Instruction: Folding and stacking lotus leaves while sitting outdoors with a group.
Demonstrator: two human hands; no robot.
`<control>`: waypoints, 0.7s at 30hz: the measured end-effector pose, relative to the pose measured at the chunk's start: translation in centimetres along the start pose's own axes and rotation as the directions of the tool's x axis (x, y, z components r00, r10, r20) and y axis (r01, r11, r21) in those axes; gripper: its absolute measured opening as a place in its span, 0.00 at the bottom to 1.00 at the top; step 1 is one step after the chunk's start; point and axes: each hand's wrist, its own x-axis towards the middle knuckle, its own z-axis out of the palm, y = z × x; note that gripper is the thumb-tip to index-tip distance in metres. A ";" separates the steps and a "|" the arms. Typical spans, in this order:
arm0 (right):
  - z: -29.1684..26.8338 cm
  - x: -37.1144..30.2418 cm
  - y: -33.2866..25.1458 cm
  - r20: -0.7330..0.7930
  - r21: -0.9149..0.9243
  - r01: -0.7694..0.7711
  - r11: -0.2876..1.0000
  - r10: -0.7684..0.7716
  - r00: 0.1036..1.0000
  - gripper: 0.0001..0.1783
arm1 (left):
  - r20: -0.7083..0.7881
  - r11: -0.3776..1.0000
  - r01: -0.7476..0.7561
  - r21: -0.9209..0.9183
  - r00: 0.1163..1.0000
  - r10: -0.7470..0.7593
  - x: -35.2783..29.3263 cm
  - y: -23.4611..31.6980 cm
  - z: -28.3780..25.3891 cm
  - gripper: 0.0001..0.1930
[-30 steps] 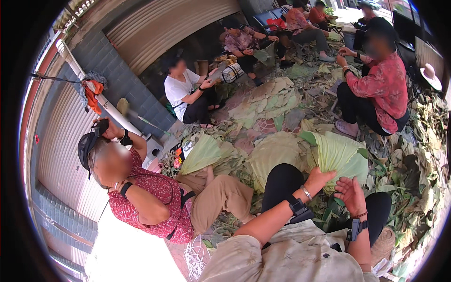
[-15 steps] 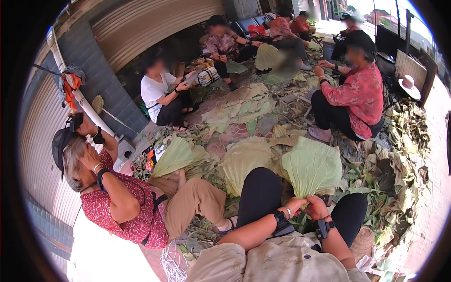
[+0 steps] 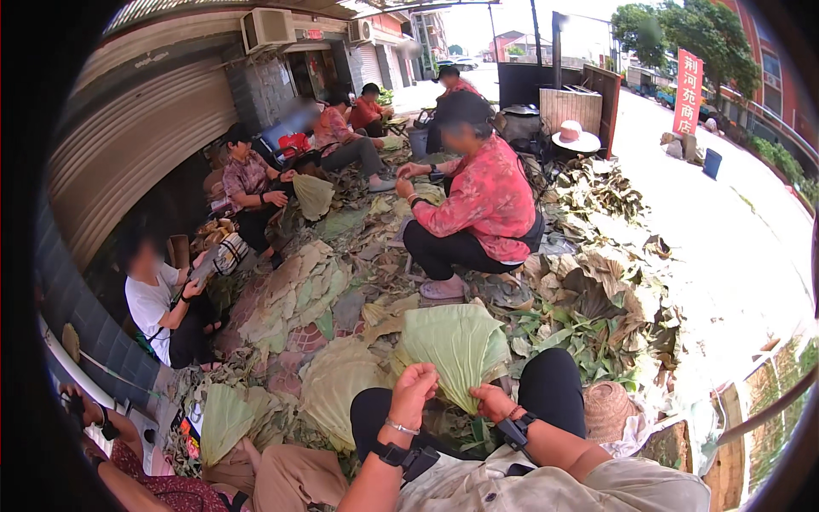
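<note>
A pale green dried lotus leaf (image 3: 452, 341) fans out above my knees, its ribs gathering toward me. My right hand (image 3: 495, 403) is closed on its narrow gathered end. Just left of that, my left hand (image 3: 413, 391) is raised beside the leaf's near left edge with its fingers curled in. What those fingers hold, if anything, is hidden. Beyond my left knee, a flat, duller leaf (image 3: 345, 384) lies on the pile.
Co-workers sit around a leaf-covered floor; one in a red patterned shirt (image 3: 478, 196) squats ahead. Stacked leaves (image 3: 294, 290) lie ahead to the left. At right are a heap of dry leaves (image 3: 589, 299) and a straw hat (image 3: 607, 410). A person in tan trousers (image 3: 290, 478) sits close at left.
My view has swung right and up, showing more of the street. My left hand has come away from the leaf's narrow end and risen, while my right hand keeps hold there.
</note>
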 end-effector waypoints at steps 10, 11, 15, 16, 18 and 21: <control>-1.2 2.3 2.1 0.032 0.240 -0.142 0.960 0.139 0.990 0.16 | 0.055 0.817 -0.577 -0.004 0.815 0.577 -7.9 15.9 3.5 0.09; -1.5 2.5 2.2 0.032 0.240 -0.141 0.960 0.138 0.990 0.16 | 0.055 0.816 -0.578 -0.005 0.815 0.578 -8.5 16.7 3.7 0.09; -1.7 2.4 2.5 0.056 0.347 -0.195 0.917 0.187 0.981 0.18 | 0.082 0.676 -0.729 -0.102 0.671 0.736 -11.2 19.6 4.0 0.13; -1.4 2.0 2.3 0.031 0.316 -0.222 0.922 0.224 0.974 0.18 | 0.111 0.633 -0.764 -0.125 0.623 0.774 -11.9 20.3 4.2 0.14; -4.2 3.8 3.7 0.101 0.352 -0.203 0.914 0.178 0.979 0.18 | 0.125 0.598 -0.795 -0.097 0.587 0.800 -13.1 21.8 5.5 0.18; -3.5 3.7 3.7 0.146 0.351 -0.235 0.906 0.195 0.970 0.18 | 0.128 0.484 -0.875 0.015 0.481 0.867 -14.3 23.4 6.2 0.30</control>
